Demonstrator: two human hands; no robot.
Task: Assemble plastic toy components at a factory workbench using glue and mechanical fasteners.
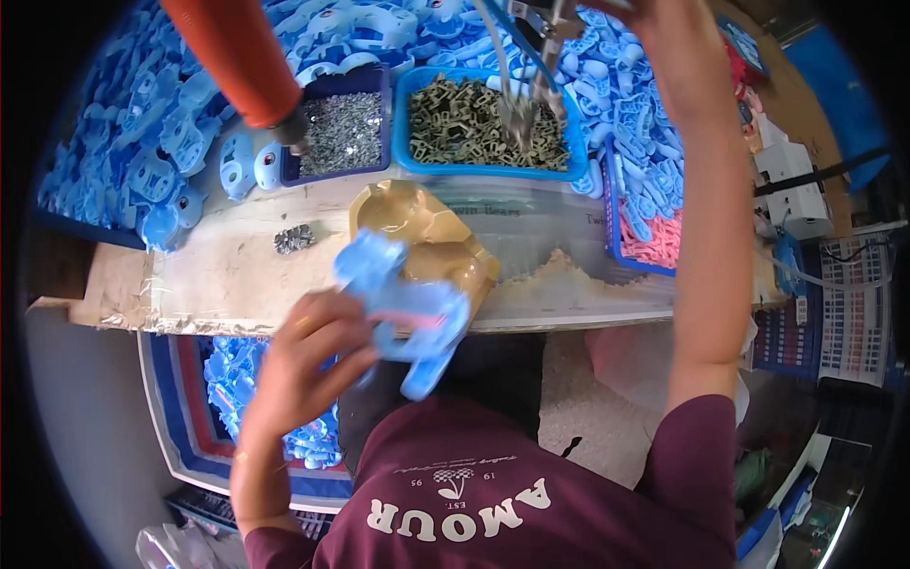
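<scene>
My left hand (320, 353) is closed on a light blue plastic toy part (431, 308), held slightly blurred over the table's near edge. A pink strip (409, 320) lies across that part. Partly behind it, a tan moulded holder (427, 223) with hollows rests on the table. My right arm stretches up to the far edge of the view. There my right hand (659, 24) is near a metal fixture with hoses (548, 43), its fingers mostly cut off. Left of the holder lies a small pile of screws (295, 239).
An orange power screwdriver (237, 62) hangs at the upper left. Behind the holder stand a purple tray (386, 119) of screws and a blue tray (493, 171) of olive-green clips. Blue plastic parts (156, 123) heap up around them. A basket (611, 213) holds pink strips. Below left sits a bin (180, 417).
</scene>
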